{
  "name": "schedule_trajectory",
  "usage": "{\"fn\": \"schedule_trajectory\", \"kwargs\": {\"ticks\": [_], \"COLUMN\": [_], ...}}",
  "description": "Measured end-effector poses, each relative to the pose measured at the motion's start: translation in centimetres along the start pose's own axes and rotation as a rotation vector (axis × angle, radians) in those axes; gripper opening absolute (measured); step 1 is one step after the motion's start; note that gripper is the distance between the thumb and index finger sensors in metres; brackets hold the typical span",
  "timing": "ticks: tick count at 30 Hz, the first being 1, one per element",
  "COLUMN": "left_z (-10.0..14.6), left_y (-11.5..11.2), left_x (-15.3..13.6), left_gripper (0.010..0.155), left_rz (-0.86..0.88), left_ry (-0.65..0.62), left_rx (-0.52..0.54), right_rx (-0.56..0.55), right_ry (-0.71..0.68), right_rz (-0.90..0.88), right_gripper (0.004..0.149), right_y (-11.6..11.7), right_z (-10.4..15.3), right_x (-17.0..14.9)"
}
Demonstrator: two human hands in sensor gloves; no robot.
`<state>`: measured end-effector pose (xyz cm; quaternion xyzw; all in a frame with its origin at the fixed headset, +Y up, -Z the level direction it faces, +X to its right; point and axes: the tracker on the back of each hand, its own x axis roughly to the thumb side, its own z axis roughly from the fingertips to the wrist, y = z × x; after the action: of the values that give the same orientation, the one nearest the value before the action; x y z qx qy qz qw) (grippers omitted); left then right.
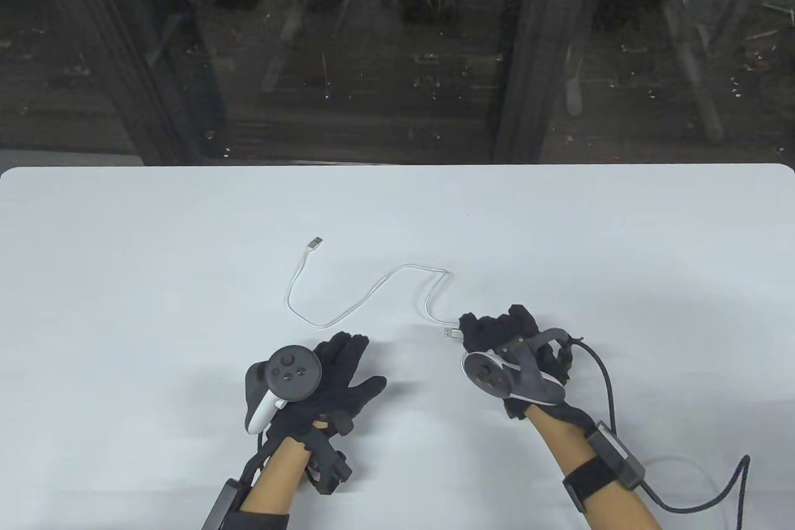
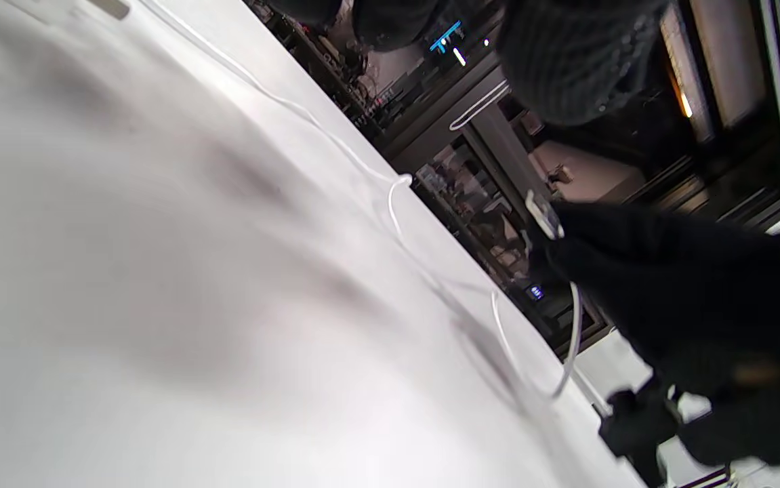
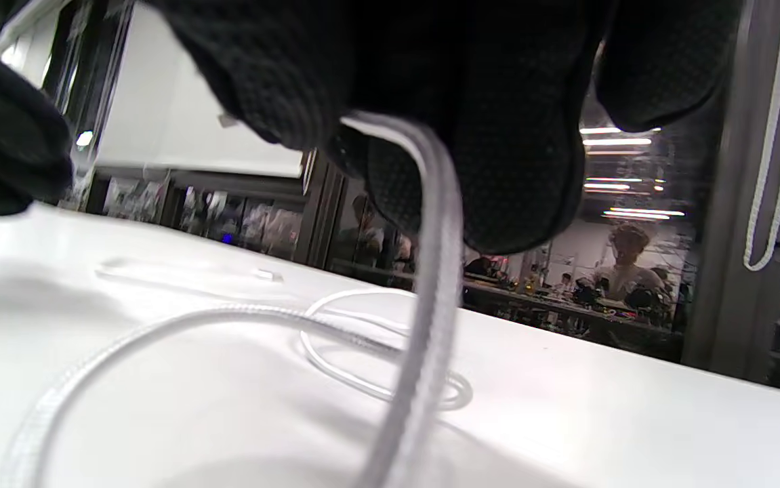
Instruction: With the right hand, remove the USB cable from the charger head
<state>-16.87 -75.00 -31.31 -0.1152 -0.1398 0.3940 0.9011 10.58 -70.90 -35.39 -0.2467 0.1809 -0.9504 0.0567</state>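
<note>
Your cable [image 1: 366, 291] lies in loose S-curves across the middle of the table [image 1: 124, 244]. Its long run goes from far left to near right: one plug [image 1: 315, 242] rests free at the far-left end, pointing away from you and a little right. The other plug [image 1: 452, 333] is at the near-right end, pointing left toward your left hand, its metal tip sticking out past your right fingers.

Your right hand [image 1: 506, 347] is curled narrow around that near plug end, pinching it. In the right wrist view the cord [image 3: 430, 271] drops from between your gloved fingers [image 3: 498, 169] and loops onto the table. In the left wrist view the plug [image 2: 542, 213] shows at the edge of your right glove [image 2: 667, 285], with the cord hanging down in a loop just above the table.

Your left hand [image 1: 329, 384] sits palm down near the table's front edge, left of the right hand and apart from it, fingers spread open, holding nothing. It lies just short of the cable's nearest bend; you cannot tell whether the fingertips touch it.

No charger head can be made out in any view.
</note>
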Motion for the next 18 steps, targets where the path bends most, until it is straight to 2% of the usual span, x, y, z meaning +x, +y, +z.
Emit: {"fn": "schedule_trajectory", "kwargs": {"ticks": [3, 8, 14, 15, 18], "left_z": [-0.2, -0.1, -0.1, -0.1, -0.1], "left_y": [0.0, 0.2, 0.0, 0.0, -0.1], "left_x": [0.2, 0.8, 1.3, 1.2, 1.3], "left_gripper": [0.08, 0.079, 0.08, 0.08, 0.08], "left_rz": [-0.001, -0.004, -0.023, -0.023, -0.029], "left_ry": [-0.004, -0.027, -0.041, -0.041, -0.044], "left_rx": [-0.001, -0.002, -0.022, -0.027, -0.031], "right_rx": [0.084, 0.217, 0.337, 0.389, 0.427], "right_ry": [-0.049, -0.093, -0.07, -0.039, -0.012], "right_rz": [0.08, 0.145, 0.194, 0.189, 0.143], "right_gripper": [0.043, 0.042, 0.042, 0.044, 0.049], "right_y": [1.2, 4.0, 6.3, 6.6, 6.7], "right_z": [-2.7, -5.6, -7.0, -7.0, -6.7], "right_x": [0.5, 1.5, 2.5, 2.5, 2.3]}}
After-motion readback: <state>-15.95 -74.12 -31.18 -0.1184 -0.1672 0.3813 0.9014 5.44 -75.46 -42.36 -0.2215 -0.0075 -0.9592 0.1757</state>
